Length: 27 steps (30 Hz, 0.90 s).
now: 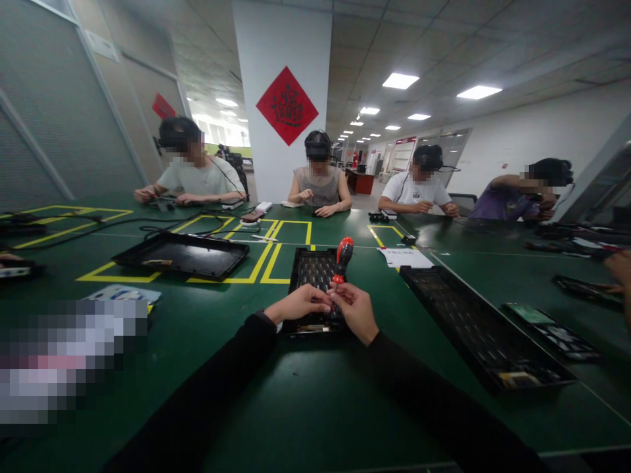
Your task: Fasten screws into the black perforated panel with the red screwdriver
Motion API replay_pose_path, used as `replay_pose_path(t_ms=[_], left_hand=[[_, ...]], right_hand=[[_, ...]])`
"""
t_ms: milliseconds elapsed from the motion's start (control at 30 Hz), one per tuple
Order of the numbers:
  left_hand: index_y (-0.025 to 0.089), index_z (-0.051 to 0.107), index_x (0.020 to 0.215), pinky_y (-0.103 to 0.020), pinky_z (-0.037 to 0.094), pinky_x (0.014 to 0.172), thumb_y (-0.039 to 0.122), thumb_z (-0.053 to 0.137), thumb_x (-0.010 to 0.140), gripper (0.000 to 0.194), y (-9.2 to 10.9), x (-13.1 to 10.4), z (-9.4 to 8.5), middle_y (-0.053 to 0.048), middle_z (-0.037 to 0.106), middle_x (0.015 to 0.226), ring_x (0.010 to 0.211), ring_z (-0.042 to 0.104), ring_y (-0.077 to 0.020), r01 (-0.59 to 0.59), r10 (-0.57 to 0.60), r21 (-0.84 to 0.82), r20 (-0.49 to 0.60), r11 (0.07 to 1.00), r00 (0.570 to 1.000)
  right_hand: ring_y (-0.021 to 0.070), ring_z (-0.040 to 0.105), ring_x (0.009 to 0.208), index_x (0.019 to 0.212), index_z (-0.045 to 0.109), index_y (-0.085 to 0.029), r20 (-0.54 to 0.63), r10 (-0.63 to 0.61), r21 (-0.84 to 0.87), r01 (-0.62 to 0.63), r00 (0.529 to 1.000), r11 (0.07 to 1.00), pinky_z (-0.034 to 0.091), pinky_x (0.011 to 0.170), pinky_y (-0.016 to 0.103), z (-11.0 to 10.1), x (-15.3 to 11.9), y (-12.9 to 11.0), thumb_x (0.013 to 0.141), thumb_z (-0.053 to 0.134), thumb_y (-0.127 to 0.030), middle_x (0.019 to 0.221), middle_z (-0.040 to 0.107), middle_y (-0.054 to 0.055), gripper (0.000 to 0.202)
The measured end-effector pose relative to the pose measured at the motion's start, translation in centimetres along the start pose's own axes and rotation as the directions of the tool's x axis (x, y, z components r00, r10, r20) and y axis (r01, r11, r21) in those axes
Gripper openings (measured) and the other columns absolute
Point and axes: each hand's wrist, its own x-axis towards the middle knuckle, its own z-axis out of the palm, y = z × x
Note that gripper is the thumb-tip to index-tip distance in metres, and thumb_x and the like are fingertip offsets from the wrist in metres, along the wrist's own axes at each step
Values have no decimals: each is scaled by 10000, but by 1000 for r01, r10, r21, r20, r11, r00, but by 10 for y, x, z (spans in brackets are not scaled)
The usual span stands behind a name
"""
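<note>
A screwdriver (344, 259) with a red and black handle stands nearly upright above a black plastic housing (290, 326). My right hand (359, 314) is closed, with its fingertips around the screwdriver just below the handle. Close beside the shaft, my left hand (299, 304) pinches thumb and fingers together. What those fingertips hold is too small to make out. The housing lies on the green table in front of me, with rows of small slots inside. My hands hide part of its near end and the screwdriver's tip.
A larger black tray (182, 253) lies at left, near yellow tape lines. On the right are a long black housing (473, 322), a white paper (407, 257) and a green circuit board (530, 313). Several people sit across the table; a person's hand (620, 269) shows at right.
</note>
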Motion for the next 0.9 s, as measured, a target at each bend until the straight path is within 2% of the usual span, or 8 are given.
replay_pose_path(t_ms=[200, 300, 500, 633, 700, 733, 833, 900], left_hand=[[117, 676, 805, -235, 436, 741, 346, 573, 746, 258, 3, -2, 2, -51, 672, 794, 742, 589, -139, -51, 57, 91, -60, 995, 997], [123, 679, 799, -233, 438, 725, 355, 580, 740, 259, 1, -1, 2, -48, 670, 782, 721, 584, -134, -63, 73, 113, -85, 992, 994], [137, 682, 795, -234, 439, 719, 348, 605, 717, 238, -1, -2, 3, -43, 668, 781, 725, 580, -135, -51, 67, 133, -119, 990, 991], [138, 674, 775, -239, 434, 733, 368, 606, 710, 248, 4, -3, 2, -39, 664, 774, 730, 582, -141, -24, 49, 134, -186, 991, 981], [148, 661, 796, -249, 427, 758, 394, 563, 740, 271, 3, -7, -1, -37, 660, 801, 765, 578, -149, 23, 28, 150, -335, 988, 942], [155, 653, 814, -256, 423, 774, 405, 521, 768, 287, 1, -9, -4, -37, 656, 826, 792, 574, -154, 59, 14, 156, -427, 986, 904], [163, 628, 839, -272, 414, 812, 405, 398, 829, 334, -17, -19, -12, -43, 638, 885, 873, 557, -165, 190, -50, 136, -672, 972, 739], [157, 612, 837, -282, 424, 790, 388, 398, 824, 316, -35, -24, -16, -49, 621, 878, 855, 554, -166, 301, -115, 103, -770, 948, 628]], right_hand=[[171, 631, 676, 897, 613, -124, -15, 62, -77, -63, 998, 995, 516, 653, 302, -1, 7, -6, 681, 642, -346, 768, 666, 68, 311], [144, 596, 585, 962, 559, -135, -74, 74, -130, -84, 994, 988, 499, 555, 266, 0, 14, -8, 667, 652, -365, 689, 641, 30, 385], [135, 593, 722, 942, 537, -163, -154, -103, -187, 73, 983, 980, 492, 662, 251, 12, 21, -15, 700, 628, -330, 834, 625, 34, 308], [118, 584, 623, 988, 518, -166, -140, -47, -84, 35, 989, 996, 457, 465, 187, 18, 20, -15, 754, 555, -353, 798, 606, 25, 302], [107, 577, 566, 1025, 494, -171, -103, -4, -8, 3, 995, 1000, 405, 373, 161, 17, 19, -14, 770, 526, -376, 796, 602, 25, 329], [104, 580, 555, 1042, 478, -176, -81, 14, 32, -11, 997, 999, 391, 353, 152, 16, 19, -14, 776, 515, -386, 815, 604, 29, 342], [98, 593, 545, 1079, 428, -195, -4, 58, 132, -57, 998, 990, 391, 340, 140, 11, 17, -14, 790, 489, -410, 888, 613, 44, 366], [100, 598, 548, 1079, 402, -206, 20, 70, 178, -72, 997, 981, 405, 347, 143, 8, 16, -13, 793, 488, -418, 912, 617, 47, 366]])
